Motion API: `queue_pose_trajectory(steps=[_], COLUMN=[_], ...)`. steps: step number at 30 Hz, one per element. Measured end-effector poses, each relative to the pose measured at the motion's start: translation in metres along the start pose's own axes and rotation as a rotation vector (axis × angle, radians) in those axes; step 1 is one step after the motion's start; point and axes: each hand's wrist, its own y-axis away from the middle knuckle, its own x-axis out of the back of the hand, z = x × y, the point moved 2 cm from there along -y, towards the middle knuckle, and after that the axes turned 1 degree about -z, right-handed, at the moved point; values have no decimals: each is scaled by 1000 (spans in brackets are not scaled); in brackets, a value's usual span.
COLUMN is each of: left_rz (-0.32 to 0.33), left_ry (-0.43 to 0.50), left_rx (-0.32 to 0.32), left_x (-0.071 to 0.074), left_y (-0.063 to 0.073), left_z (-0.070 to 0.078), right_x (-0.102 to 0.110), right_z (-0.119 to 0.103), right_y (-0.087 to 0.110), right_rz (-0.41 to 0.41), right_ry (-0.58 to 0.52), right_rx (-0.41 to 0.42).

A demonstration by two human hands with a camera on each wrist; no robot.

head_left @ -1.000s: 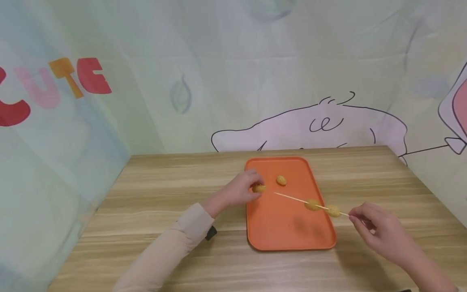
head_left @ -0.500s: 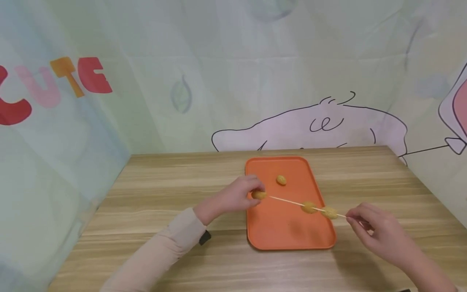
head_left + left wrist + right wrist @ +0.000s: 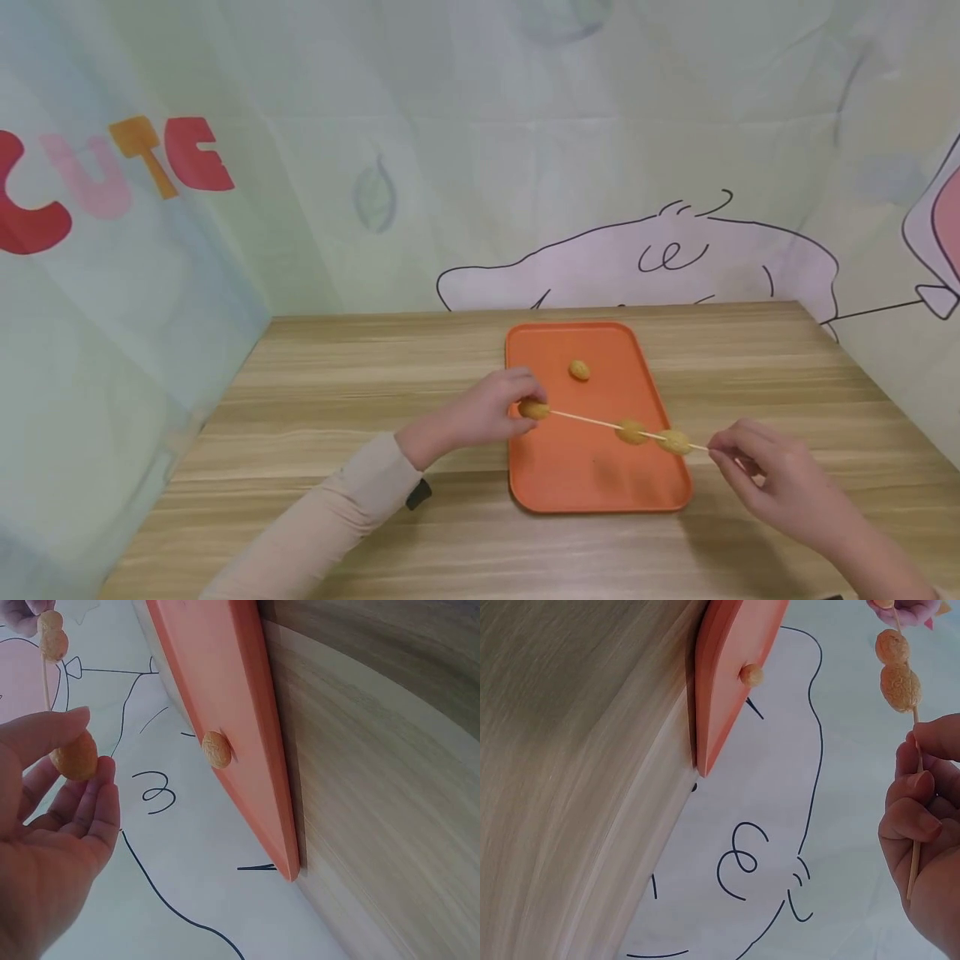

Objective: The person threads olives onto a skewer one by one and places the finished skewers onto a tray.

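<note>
My left hand (image 3: 480,417) pinches a golden-brown oval ball (image 3: 76,759) with a wrinkled surface between thumb and fingers, over the tray's left side. In the head view the tip of a thin wooden skewer (image 3: 585,418) meets this ball's right side. Two similar balls, a left one (image 3: 631,432) and a right one (image 3: 675,442), are threaded on the skewer towards its right part. My right hand (image 3: 783,487) grips the skewer to the right of them. In the right wrist view the skewer's tail end (image 3: 913,874) runs down past the curled fingers.
An orange rectangular tray (image 3: 570,483) lies under the skewer on a wood-grain table (image 3: 360,358). One loose ball (image 3: 579,370) rests in the tray's far half. A printed cloth backdrop (image 3: 480,167) stands behind and to the left of the table.
My left hand has come down and nearer with its ball. My right hand has shifted slightly left with the skewer, closing the gap between the tip and that ball.
</note>
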Motion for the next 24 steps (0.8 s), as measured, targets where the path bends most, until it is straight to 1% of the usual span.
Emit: queue_pose_trajectory(steps=[4,9,11,16,20,24], left_rz=[4,-4,-6,-6,-7,21], left_ry=[1,-2,-8,-47,-73,-79], left_rx=[-11,-4,-12,-64,-99,-167], left_x=[1,2,2,2,-1,-4], left_y=[0,2,2,4,4,4], left_z=[2,4,5,10,12,13], right_x=[1,2,2,4,5,4], right_z=[-1,-1,-2,-4,-5,-6], right_y=[0,1,0,-2,-3,-4], right_rz=[-22,-19,-18,-28,-39,-35], right_ry=[15,11,6,11,20,19], right_rx=[-26,-27,-23,-13,7,36])
